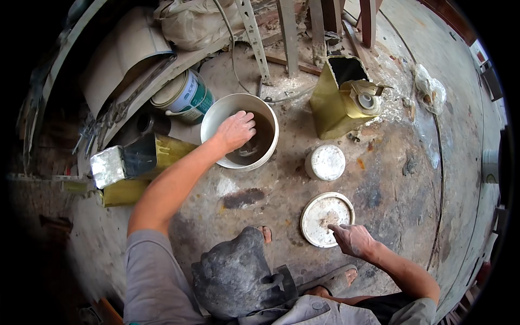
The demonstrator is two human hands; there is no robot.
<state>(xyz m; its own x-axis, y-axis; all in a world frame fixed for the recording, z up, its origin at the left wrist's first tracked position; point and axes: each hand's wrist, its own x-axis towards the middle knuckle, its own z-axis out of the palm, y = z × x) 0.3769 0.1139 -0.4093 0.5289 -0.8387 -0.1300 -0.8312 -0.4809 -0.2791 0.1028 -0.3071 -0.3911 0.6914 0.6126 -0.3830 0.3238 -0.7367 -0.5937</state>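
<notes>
My left hand [236, 131] reaches over the near left rim of a whitish bucket [206, 122] holding murky brown-grey water. Its fingers curl down inside the bucket; a pale shape shows in the water below them, too unclear to name. On the right, my right hand [355, 240] is over the edge of a round white lid [310, 227] on the ground. Its thumb and index finger reach a small beige clump [327, 221] on the lid; anything between them is too small to make out. A dark grey, rough, stone-like piece [233, 273] with a small loop rests against my lap.
A white-topped round container [328, 162] stands beyond the lid. An open gold-coloured tin [330, 105] stands at the far right, another [127, 192] lies at the left. A green-and-white paint bucket [189, 97] sits behind. A dark cable [440, 179] crosses the stained floor.
</notes>
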